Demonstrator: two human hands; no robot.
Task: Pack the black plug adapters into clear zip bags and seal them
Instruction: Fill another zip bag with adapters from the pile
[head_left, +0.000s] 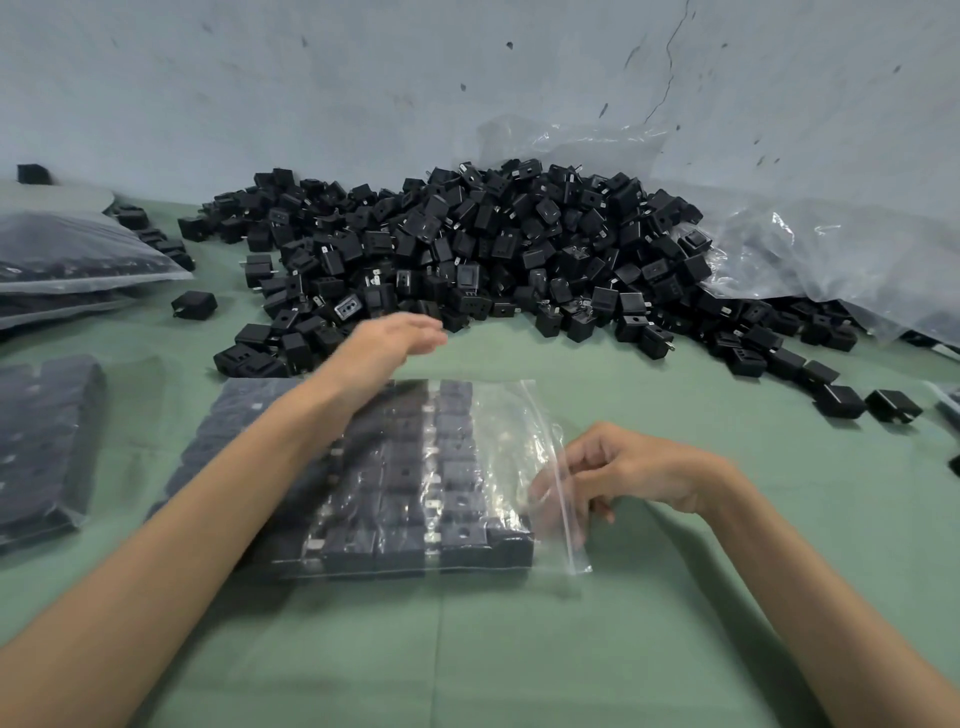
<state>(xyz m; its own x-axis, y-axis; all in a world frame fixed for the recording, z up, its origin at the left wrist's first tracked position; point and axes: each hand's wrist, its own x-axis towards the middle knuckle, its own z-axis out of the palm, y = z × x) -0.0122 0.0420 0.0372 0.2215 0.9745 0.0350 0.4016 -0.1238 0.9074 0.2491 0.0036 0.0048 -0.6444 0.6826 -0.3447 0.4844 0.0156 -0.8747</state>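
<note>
At ten o'clock of the view, two filled bags lie stacked on the green cloth, dark with adapters under cloudy plastic. Below them, at nine o'clock, another packed bag lies flat at the frame's edge, its adapters in rows. A lone adapter sits on the cloth between the stacked bags and the heap, apart from both.

The pile of black plug adapters heaps at twelve o'clock against the grey wall and spills toward the near side. The left hand hovers over the pile's near fringe, at about seven o'clock of the heap. It is blurred, but its fingers are stretched out and loose and grasp nothing. Its forearm crosses over the left part of the zip bag.

The clear zip bag lies flat on the cloth at the centre, at six o'clock of the pile and close to it. Adapters packed side by side in rows fill most of it. The strip toward three o'clock is bare film, and the mouth faces that way. The right hand is at that mouth with its fingers curled, grasping the plastic edge. The fingertips show through the film.

At two o'clock a large crumpled plastic sheet leans on the wall and lies over the pile's right flank. Loose adapters trail from the pile toward three o'clock.
</note>
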